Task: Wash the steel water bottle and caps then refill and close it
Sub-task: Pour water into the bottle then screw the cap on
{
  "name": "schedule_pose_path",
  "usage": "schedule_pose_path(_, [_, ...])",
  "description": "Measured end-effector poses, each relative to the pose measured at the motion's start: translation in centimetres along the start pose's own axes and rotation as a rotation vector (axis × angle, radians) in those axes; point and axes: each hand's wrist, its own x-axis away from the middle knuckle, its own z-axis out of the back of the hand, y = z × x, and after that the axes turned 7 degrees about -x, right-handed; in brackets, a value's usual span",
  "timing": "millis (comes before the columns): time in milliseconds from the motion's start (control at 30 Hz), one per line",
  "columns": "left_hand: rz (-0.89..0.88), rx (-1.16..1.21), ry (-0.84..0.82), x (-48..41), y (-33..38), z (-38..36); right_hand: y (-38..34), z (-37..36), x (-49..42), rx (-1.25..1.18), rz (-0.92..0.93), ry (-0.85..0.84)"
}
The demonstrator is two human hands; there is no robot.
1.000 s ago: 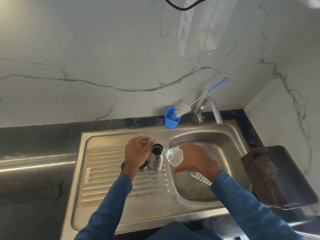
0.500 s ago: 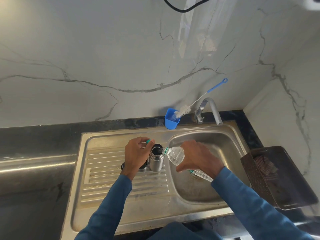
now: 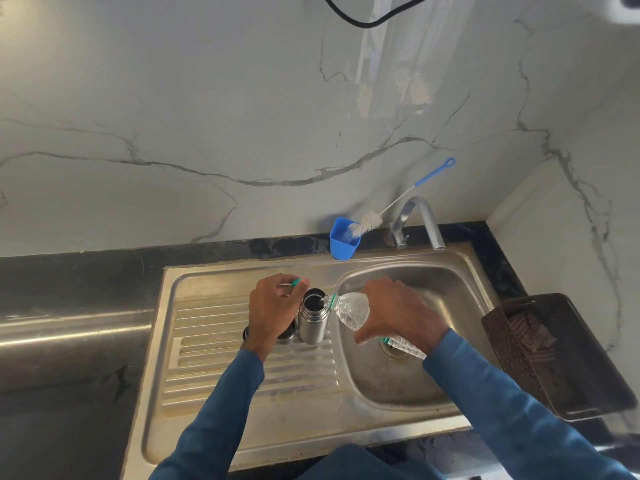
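Observation:
The steel water bottle (image 3: 312, 322) stands upright and uncapped on the ribbed drainboard of the steel sink (image 3: 263, 403). My right hand (image 3: 394, 311) grips a clear plastic bottle (image 3: 349, 308), tilted so its neck sits over the steel bottle's mouth. Beside the steel bottle on its left is my left hand (image 3: 273, 306), pinching a small teal cap (image 3: 296, 282) at the fingertips. Dark round caps (image 3: 285, 333) lie on the drainboard, mostly hidden under my left hand.
A blue cup (image 3: 343, 241) holding a bottle brush (image 3: 372, 220) stands at the back rim beside the tap (image 3: 420, 221). A brown basket (image 3: 554, 355) with a cloth sits on the right. Dark counter stretches to the left.
The plastic bottle's rear end has risen a little, so it tips more steeply toward the steel bottle's mouth. My left hand has stayed in place.

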Motion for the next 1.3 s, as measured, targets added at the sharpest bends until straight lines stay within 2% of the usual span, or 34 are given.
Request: schedule_pose_path(1300, [-0.010,-0.009,0.011,0.4,0.0,0.1,-1.2,2.1,1.6,0.095,-0.014,-0.029])
